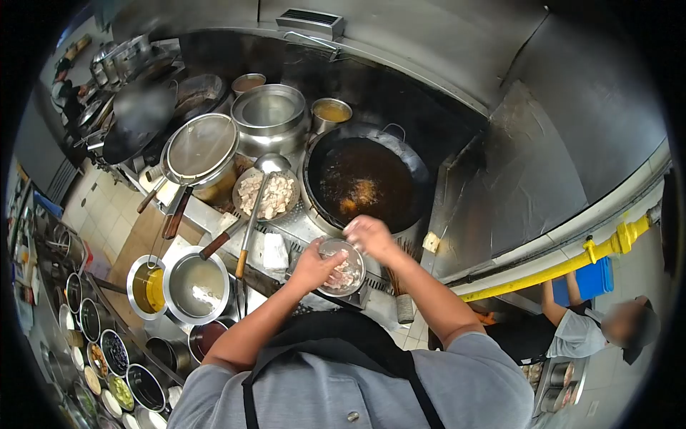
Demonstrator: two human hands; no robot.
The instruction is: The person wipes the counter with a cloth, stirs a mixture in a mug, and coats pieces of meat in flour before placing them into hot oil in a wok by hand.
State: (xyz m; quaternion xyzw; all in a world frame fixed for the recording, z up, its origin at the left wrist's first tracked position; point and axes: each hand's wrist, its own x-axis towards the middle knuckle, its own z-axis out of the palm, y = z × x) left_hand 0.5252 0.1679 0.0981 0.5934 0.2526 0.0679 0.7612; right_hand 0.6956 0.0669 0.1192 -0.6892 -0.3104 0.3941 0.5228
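My left hand [317,267] grips the rim of a small clear bowl [362,274], its thumb over the inside. Pale pieces of raw meat [341,275] lie in the bowl. My right hand [370,236] is raised just beyond the bowl, at the near edge of a large black wok [421,175]. Its bent fingers are blurred, and I cannot see whether anything is between them. Golden-brown pieces [359,194] bubble in the dark oil of the wok.
Left of the wok, a ladle [271,164] rests across a perforated strainer [294,187] of pale chunks. Metal pots [268,114] and a round mesh sieve [202,146] stand beyond. Ingredient containers [114,350] line the lower left. A yellow pipe [543,275] and another person [572,332] are at right.
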